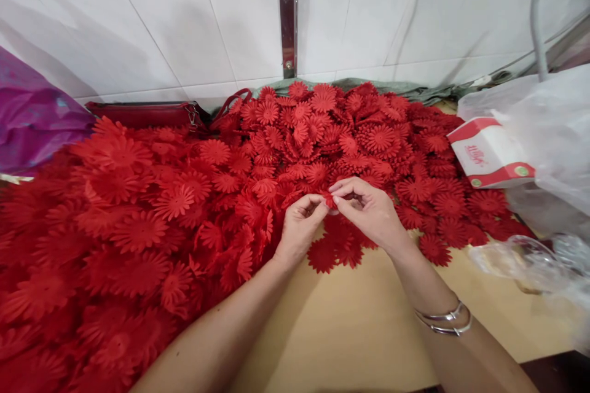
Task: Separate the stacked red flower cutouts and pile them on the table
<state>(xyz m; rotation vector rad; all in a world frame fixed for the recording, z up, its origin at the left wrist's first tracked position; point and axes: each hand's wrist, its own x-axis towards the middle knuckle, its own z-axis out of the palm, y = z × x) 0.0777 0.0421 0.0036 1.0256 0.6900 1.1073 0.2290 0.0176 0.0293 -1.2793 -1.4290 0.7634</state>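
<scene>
My left hand (302, 221) and my right hand (366, 209) meet over the front edge of a big heap of red artificial flower petals (142, 230). Between the fingertips of both hands is a small red petal piece (329, 199), pinched from either side and mostly covered by the fingers. Each hand has thumb and forefinger closed on it. Just below the hands, several flat red petal layers (338, 249) lie on the pale tabletop (341, 325). Two silver bangles (446, 319) circle my right wrist.
A white and red tissue box (491, 153) and clear plastic bags (553, 141) stand at the right. A dark red purse (142, 115) lies behind the heap, with purple fabric (37, 110) at far left. A metal bracket (288, 24) is fixed to the tiled wall.
</scene>
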